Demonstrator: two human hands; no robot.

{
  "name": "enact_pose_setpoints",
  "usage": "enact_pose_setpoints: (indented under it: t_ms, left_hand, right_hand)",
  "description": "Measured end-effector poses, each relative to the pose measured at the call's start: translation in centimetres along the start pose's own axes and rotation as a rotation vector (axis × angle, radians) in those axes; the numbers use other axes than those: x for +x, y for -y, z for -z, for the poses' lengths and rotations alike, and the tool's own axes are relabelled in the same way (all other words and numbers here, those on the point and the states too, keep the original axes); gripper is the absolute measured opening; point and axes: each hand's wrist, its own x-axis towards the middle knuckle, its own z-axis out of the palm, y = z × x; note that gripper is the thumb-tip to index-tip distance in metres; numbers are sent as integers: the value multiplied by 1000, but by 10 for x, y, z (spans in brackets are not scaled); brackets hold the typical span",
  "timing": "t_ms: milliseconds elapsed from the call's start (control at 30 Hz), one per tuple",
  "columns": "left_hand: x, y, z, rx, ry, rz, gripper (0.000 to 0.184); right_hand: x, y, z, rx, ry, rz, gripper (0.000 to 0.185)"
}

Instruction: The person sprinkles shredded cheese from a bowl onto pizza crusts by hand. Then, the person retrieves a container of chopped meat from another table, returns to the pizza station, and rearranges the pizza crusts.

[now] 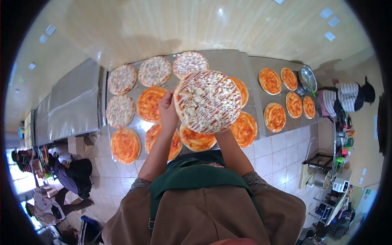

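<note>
A pizza (207, 102) topped with white crumbled cheese and thin dark-red strips is held up above the table, its topped face toward me. My left hand (168, 108) is closed on its left edge. Beneath its lower edge, my right hand (223, 135) supports it from below; those fingers are hidden under the crust. Behind and partly covered by it lie sauce-covered bases, such as a pizza base (197, 138) below and another base (244, 130) at lower right. A sauced base (150, 104) rests beside my left hand.
Several topped pizzas (155, 71) line the far left of the metal table (245, 69). More sauced bases (274, 117) lie on its right part, near a metal bowl (307, 75). A person (345, 96) stands at the right end; other people (73, 175) are at the lower left.
</note>
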Motion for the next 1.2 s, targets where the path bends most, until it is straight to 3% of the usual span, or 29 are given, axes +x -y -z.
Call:
enact_pose_setpoints:
  t_ms: [33,67,167,200,233,300,367,500,733,933,1200]
  left_hand:
    - [13,15,-17,93,-67,-117,29]
    - [19,24,-26,34,-68,9,23]
    - [36,55,-54,12,-214,75,21]
    - [36,66,-53,-15,-178,113,21]
    - [34,76,-51,5,-207,155,21]
    - [28,87,-50,50,-267,236,21]
    - [19,87,-44,114,-332,263,21]
    - [3,88,-18,186,-571,268,23]
    - [4,66,-1,187,-736,205,23]
    - [8,68,2,138,-732,182,24]
    - [1,48,-12,249,-632,170,23]
  right_hand:
    - [4,20,3,-62,-12,47,62]
    - [17,41,7,-70,145,85,61]
    - [48,96,15,-225,-10,250,57]
    - [67,117,23,-146,184,224,61]
    - [78,137,32,-258,40,289,61]
    - [124,182,85,14,179,144,57]
    - [160,203,102,64,132,127,57]
    - [217,208,114,82,-34,138,57]
    - [275,177,130,109,-213,174,56]
    - [273,174,115,51,-379,260,56]
    - [255,184,85,-214,-929,161,47]
